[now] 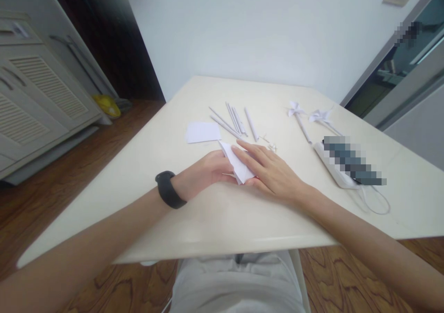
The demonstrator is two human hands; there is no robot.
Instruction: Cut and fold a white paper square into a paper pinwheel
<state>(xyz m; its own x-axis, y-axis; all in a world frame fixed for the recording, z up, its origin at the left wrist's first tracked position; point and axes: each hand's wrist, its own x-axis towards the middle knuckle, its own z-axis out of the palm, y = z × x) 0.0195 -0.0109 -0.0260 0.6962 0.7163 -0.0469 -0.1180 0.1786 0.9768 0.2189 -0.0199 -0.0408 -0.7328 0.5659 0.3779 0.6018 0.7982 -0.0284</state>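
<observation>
Your left hand (204,172) and right hand (268,169) meet at the middle of the desk (215,220), with a folded piece of white paper (237,165) between them. Your left hand curls loosely around the paper's near edge, fingers partly closed on it. Your right hand lies flat and open, fingers spread, pressing the paper down from the right side. Just beyond your hands lie a loose paper sheet (202,131) and a bunch of rolled paper sticks (232,121). Two paper pinwheels (308,116) lie farther right.
</observation>
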